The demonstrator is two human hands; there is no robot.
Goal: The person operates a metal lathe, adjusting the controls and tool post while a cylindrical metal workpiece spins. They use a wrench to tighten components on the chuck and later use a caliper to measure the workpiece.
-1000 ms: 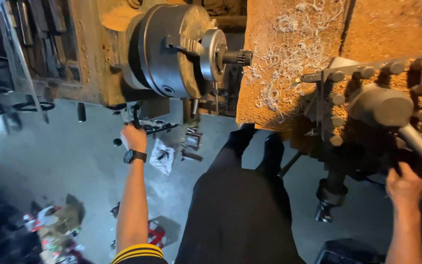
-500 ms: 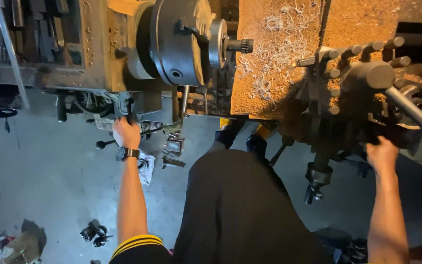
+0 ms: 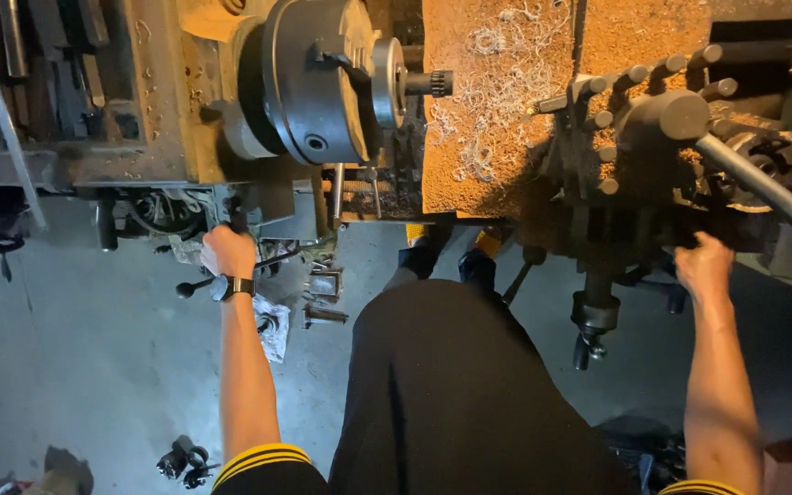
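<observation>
I stand at a worn metal lathe. Its dark round chuck (image 3: pixel 309 78) holds a short toothed workpiece (image 3: pixel 428 84) pointing right. My left hand (image 3: pixel 228 252), with a black wristwatch, is closed around a dark lever under the headstock (image 3: pixel 139 92). My right hand (image 3: pixel 703 266) grips a handle on the underside of the turret carriage (image 3: pixel 639 147), whose round head carries several stubby tool posts. A long steel bar (image 3: pixel 763 188) slants away from the turret to the right. My fingers on both hands are partly hidden behind the machine parts.
The lathe bed (image 3: pixel 497 101) is rusty orange and strewn with curly metal shavings. On the grey concrete floor lie metal parts (image 3: pixel 323 298), a crumpled white rag (image 3: pixel 272 325) and a small dark fitting (image 3: pixel 185 458). Tools hang at the far left (image 3: pixel 11 55).
The view has shifted slightly left and down along the machine. My left hand stays on the lever below the headstock; my right hand has moved up against the turret's underside.
</observation>
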